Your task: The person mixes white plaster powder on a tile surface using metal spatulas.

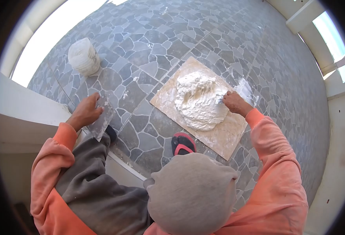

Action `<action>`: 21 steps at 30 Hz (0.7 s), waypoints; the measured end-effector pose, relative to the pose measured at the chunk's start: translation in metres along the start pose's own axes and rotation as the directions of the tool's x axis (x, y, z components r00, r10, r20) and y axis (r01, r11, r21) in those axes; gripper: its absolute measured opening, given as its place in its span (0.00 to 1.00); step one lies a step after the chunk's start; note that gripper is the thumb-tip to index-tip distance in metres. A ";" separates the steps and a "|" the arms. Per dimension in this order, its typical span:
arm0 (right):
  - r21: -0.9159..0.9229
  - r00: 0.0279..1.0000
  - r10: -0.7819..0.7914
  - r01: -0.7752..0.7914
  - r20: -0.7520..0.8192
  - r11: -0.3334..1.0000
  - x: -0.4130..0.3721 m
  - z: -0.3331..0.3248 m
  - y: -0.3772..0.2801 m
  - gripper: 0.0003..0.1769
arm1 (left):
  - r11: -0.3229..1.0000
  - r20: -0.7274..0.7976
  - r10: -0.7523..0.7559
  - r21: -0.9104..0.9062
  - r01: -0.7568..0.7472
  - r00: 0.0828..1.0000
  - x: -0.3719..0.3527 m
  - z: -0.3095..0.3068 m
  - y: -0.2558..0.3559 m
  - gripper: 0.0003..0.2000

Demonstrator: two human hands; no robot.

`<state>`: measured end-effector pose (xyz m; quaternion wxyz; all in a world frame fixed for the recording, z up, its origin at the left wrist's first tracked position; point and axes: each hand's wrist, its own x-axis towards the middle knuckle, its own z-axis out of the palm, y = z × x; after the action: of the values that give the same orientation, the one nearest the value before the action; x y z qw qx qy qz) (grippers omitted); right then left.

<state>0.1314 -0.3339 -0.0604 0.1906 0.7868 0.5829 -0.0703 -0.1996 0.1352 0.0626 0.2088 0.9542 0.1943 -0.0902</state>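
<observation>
My left hand (87,111) is closed around a flat, grey, plaster-smeared trowel (104,118) held over my left knee. On the right, my right hand (235,102) grips a small putty knife (219,99), its blade at the right side of a mound of wet white plaster (200,107). That mound is spread on a tan square board (215,143) lying on the floor. A shallow hollow marks the upper part of the plaster. My fingers hide the handles of both tools.
A white plaster-coated bucket (84,57) stands at the upper left. White plaster smears (243,91) mark the stone-patterned tile floor (141,129) beside the board. My foot in a red and black flip-flop (183,144) is close to the board's near edge. A low white wall (27,102) runs along the left.
</observation>
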 end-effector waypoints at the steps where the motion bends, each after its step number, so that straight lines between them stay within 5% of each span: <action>1: 0.042 0.994 -0.046 0.042 0.101 0.998 -0.002 0.001 0.000 0.07 | 1.000 -0.004 0.008 0.004 -0.008 1.000 0.000 0.000 0.001 0.19; 4: 0.110 0.996 0.023 -0.033 0.091 0.993 -0.001 -0.018 0.022 0.10 | 1.000 0.006 0.024 0.018 -0.024 1.000 0.002 0.002 -0.004 0.19; 8: 0.053 0.949 0.315 -0.313 -0.034 0.948 0.023 -0.014 0.036 0.11 | 0.999 -0.025 0.039 0.034 -0.038 0.999 0.005 0.005 -0.008 0.19; 12: 0.124 0.983 0.160 -0.171 0.094 0.977 0.034 0.023 0.020 0.12 | 1.000 0.003 -0.003 0.011 0.003 1.000 0.003 -0.002 0.006 0.19; 16: 0.148 0.932 0.204 -0.257 0.301 0.955 0.034 -0.015 0.037 0.16 | 1.000 0.023 -0.018 0.006 0.017 1.000 0.001 0.003 -0.003 0.20; 20: 0.080 0.951 0.305 -0.301 -0.044 0.950 0.044 0.002 0.037 0.16 | 1.000 0.028 -0.020 0.024 0.019 0.999 0.006 0.002 -0.005 0.21; 21: 0.119 0.968 0.252 -0.251 0.009 0.961 0.045 0.018 0.031 0.16 | 1.000 0.023 -0.018 0.020 0.017 1.000 0.005 0.001 0.000 0.21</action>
<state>0.1772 -0.3081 -0.0851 0.1489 0.8645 0.4737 -0.0776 -0.1952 0.1370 0.0607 0.2010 0.9533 0.1993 -0.1051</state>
